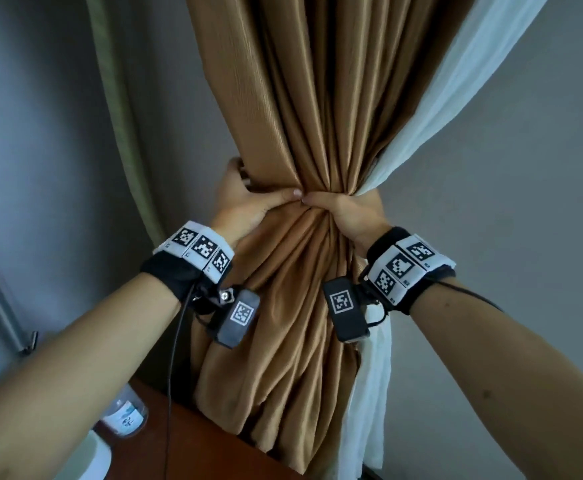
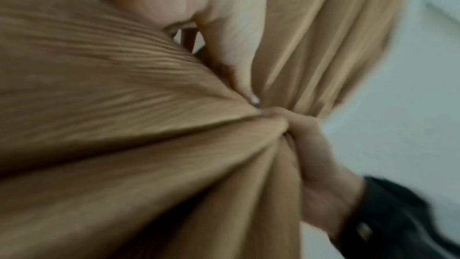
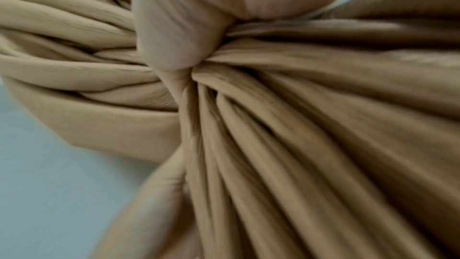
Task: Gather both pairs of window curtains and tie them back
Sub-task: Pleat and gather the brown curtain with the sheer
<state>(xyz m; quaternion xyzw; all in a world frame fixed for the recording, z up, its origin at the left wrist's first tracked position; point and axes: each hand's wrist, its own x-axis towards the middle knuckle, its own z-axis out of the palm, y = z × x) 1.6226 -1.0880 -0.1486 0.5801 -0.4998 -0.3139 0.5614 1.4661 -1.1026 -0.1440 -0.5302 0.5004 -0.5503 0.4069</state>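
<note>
Both hands, left and right, clenched around gathered tan curtain, thumbs touching

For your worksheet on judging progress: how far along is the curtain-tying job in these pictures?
Done: the brown curtain is gathered into a waist. In hand: the left hand and right hand grip that waist. Left: no tie-back shows, and the white sheer hangs mostly loose.

fingers of both hands hidden behind brown curtain, bottle partly behind forearm, wrist views blurred
</note>
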